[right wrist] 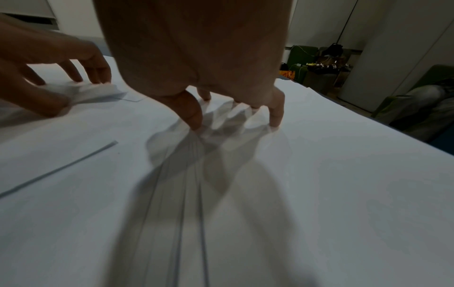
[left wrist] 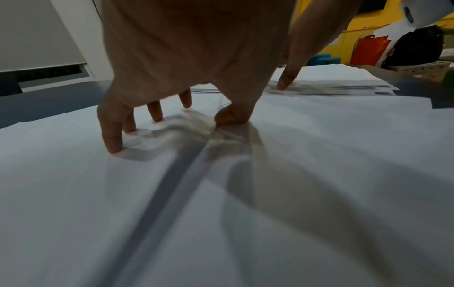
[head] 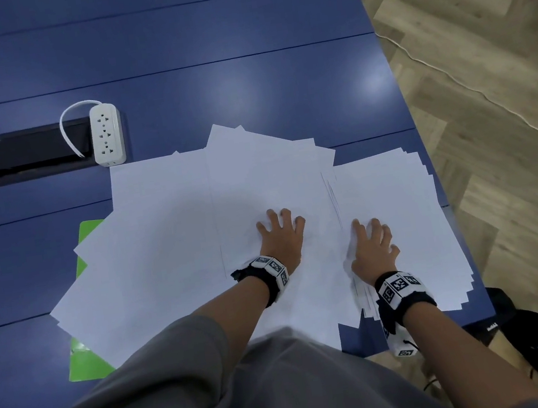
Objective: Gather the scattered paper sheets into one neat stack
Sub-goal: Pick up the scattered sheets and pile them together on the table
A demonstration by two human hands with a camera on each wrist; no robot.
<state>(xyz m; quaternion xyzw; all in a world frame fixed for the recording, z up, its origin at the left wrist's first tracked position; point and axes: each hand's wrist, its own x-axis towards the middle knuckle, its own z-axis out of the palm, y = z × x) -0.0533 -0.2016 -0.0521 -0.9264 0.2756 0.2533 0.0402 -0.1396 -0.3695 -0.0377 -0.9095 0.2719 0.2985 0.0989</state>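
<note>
White paper sheets lie fanned across the near part of the blue table, with a thicker pile at the right edge. The left hand presses spread fingertips on the middle sheets, bunching the paper slightly. The right hand, just beside it, presses its fingertips on the pile's left edge; a green folder shows underneath.
</note>
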